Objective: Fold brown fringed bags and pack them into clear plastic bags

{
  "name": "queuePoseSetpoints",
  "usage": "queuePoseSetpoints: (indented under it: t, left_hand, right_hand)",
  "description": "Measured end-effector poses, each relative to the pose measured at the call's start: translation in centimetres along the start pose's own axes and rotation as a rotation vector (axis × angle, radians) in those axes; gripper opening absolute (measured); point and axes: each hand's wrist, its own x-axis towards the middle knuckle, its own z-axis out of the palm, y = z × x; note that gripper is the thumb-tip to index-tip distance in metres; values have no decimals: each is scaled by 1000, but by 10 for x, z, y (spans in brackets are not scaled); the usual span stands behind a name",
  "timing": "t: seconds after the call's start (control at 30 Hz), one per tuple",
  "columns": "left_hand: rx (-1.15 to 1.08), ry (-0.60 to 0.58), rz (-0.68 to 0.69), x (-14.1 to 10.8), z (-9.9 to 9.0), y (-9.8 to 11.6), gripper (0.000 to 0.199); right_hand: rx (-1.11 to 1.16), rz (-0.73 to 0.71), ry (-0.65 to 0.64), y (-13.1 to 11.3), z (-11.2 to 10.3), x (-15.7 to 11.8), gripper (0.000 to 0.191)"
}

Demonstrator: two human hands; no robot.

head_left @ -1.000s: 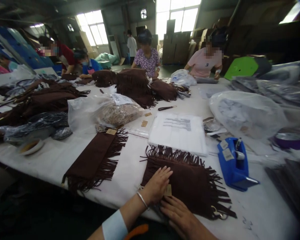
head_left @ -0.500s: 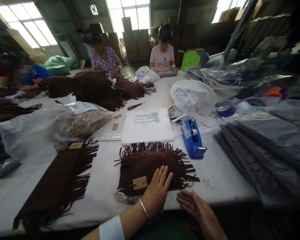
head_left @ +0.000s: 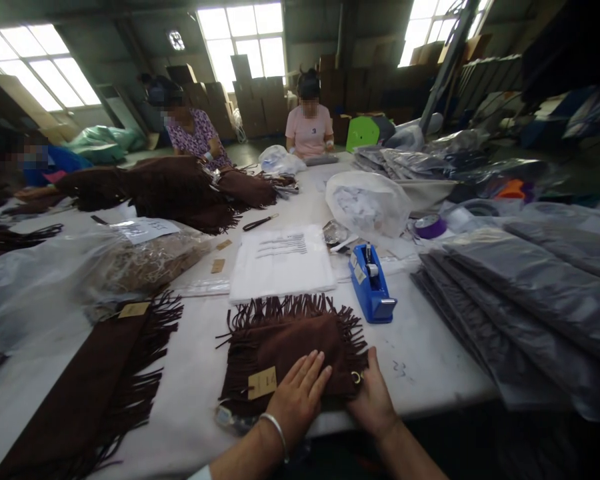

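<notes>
A brown folded, fringed cloth piece (head_left: 300,340) lies on the white table in front of me. A tan paper tag (head_left: 263,383) hangs at its left side, and a small gold-coloured ring (head_left: 357,377) shows near its lower right corner. My left hand (head_left: 297,397) rests flat on its lower front, fingers stretched out. At the right edge, my right hand (head_left: 373,393) grips the cloth; its thumb points up and its fingers are partly hidden under the edge. A small clear plastic-covered bit (head_left: 225,417) sticks out at the lower left.
A blue tape dispenser (head_left: 373,287) and a stack of white sheets (head_left: 283,263) stand beyond the cloth. To the left lies another brown fringed piece (head_left: 90,387); bagged dark items (head_left: 510,313) are piled at right. Two people (head_left: 310,130) sit across the table.
My right hand has moved up and left from beside the cloth and now holds its right edge. The left hand stays flat on it. The camera view has shifted slightly.
</notes>
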Motion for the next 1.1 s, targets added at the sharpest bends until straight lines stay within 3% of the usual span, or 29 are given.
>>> queuePoseSetpoints:
  t: [0.2,0.27,0.4,0.47,0.57,0.63,0.7,0.73,0.8,0.83,0.9,1.0,1.1]
  left_hand:
    - [50,6,25,-8,3,4,53]
    - [34,16,32,-10,11,4,52]
    - [-85,205,-48,-11,23,11,38]
    - [-184,227,-120,-10,15,17,34]
    - [-386,160,-143,-13,-15,19,28]
    - [-542,155,-184,-21,-39,6,21]
    - [-654,152,-395,-37,-59,-22,19]
    - [-691,137,-575,-49,-67,-42,19]
    - [-785,97,-1011,-76,-74,-86,28]
    - [-874,68,-1203,-89,-74,-108,35]
    - [-1140,27,-1487,-111,-70,-145,46]
    - [-1563,-49,-1625,-122,-57,-179,57]
    - [-1820,-172,-1552,-109,-43,-193,58]
  right_hand:
    - [-419,-226,149,-23,-18,33,92]
    - [-618,-328,147,-26,-12,37,81]
    - [-983,-425,34,-11,13,45,57]
    - [-1204,-443,-35,-3,23,48,55]
    - [-1383,-440,-122,-7,30,45,57]
    - [-1314,-421,-263,-19,29,34,54]
    - [-1123,-390,-336,-31,20,19,47]
    - [-981,-363,-276,-36,12,12,44]
    - [-622,-250,47,-42,-12,5,44]
    - [-427,-144,201,-45,-25,6,47]
    - [-131,150,306,-49,-49,17,55]
    - [83,537,95,-58,-58,49,60]
    - [163,698,-175,-70,-36,85,59]
